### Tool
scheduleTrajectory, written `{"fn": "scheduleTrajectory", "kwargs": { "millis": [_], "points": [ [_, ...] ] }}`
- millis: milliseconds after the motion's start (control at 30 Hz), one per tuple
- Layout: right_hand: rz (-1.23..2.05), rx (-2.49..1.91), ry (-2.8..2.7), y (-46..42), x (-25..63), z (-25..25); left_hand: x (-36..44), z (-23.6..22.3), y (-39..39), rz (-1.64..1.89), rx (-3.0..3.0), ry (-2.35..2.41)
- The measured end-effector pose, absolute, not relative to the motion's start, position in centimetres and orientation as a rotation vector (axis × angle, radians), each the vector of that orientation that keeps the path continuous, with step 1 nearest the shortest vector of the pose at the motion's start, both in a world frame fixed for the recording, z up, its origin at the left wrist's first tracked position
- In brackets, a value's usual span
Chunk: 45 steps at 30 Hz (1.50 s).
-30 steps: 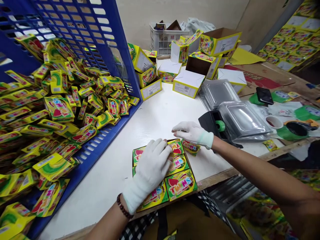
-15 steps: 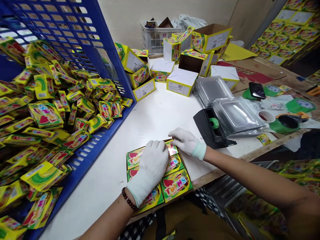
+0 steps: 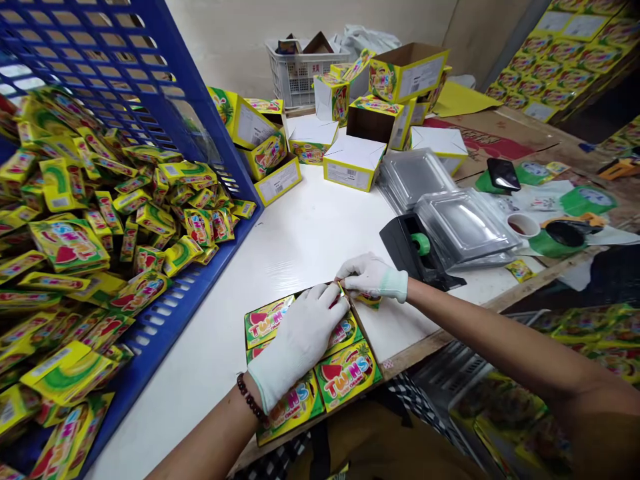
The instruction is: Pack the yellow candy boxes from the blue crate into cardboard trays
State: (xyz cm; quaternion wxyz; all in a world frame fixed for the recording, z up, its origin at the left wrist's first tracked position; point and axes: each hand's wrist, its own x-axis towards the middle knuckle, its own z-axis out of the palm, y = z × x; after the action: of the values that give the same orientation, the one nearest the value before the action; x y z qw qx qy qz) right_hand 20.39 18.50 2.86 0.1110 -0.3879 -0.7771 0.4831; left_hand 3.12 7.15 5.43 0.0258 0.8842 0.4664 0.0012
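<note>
A carton tray (image 3: 379, 360) packed with yellow and green TWINS candy boxes (image 3: 349, 373) lies at the front edge of the table. Across the boxes rests my left hand (image 3: 305, 333) in a white glove, fingers stretched toward the tray's far right corner. At that corner my right hand (image 3: 365, 275), also gloved, has its fingers closed in a pinch, with a sliver of yellow packaging at the tips. What exactly it grips is mostly hidden. Partly under my right palm, just outside the tray, another candy box (image 3: 370, 301) shows.
A blue crate (image 3: 220, 180) heaped with candy boxes stands left. At the back are display cartons (image 3: 353, 163) and a grey basket (image 3: 293, 70). To the right lie a black tape dispenser (image 3: 415, 250), clear plastic lids (image 3: 465, 223), a phone (image 3: 503, 175) and tape rolls (image 3: 565, 233).
My right hand has moved in to the tray's far right corner and its fingers have curled. My left hand stays on the boxes. The whole view has shifted slightly.
</note>
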Motion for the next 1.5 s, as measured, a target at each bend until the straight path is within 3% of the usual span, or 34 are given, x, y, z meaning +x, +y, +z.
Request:
{"fn": "scheduleTrajectory", "kwargs": {
  "millis": [400, 567, 767, 900, 1000, 1167, 1333, 1500],
  "points": [
    [1.249, -1.135, -2.408, 18.4, 20.3, 3.0, 3.3, 5.4, 7.2, -0.055, 2.68, 1.424],
    [1.392, -1.251, -2.281, 19.0, 21.4, 3.5, 2.4, 6.2, 4.8, 0.112, 2.61, 1.453],
    [0.762, -1.501, -2.775, 18.2, 23.6, 2.2, 2.0, 7.7, 1.4, 0.2, 2.463, 1.494],
    [0.543, -1.575, -2.882, 16.0, 24.3, 0.2, 0.9, 6.7, 0.7, 0.502, 2.408, 1.47],
    [0.556, -1.42, -2.71, 16.0, 25.5, 1.4, -1.9, 5.9, -0.4, 0.835, 2.247, 1.645],
    [0.751, -0.714, -2.695, 15.5, 24.6, 6.8, -7.7, 4.9, -2.8, 1.105, 1.794, 2.095],
    [0.81, -0.369, -2.915, 12.3, 21.1, 6.7, -12.6, 3.9, -4.6, 1.036, 1.685, 2.387],
    [0.713, -0.448, -2.764, 9.5, 21.1, 3.7, -18.6, 3.5, -8.5, 0.658, 1.741, 2.85]
  ]
}}
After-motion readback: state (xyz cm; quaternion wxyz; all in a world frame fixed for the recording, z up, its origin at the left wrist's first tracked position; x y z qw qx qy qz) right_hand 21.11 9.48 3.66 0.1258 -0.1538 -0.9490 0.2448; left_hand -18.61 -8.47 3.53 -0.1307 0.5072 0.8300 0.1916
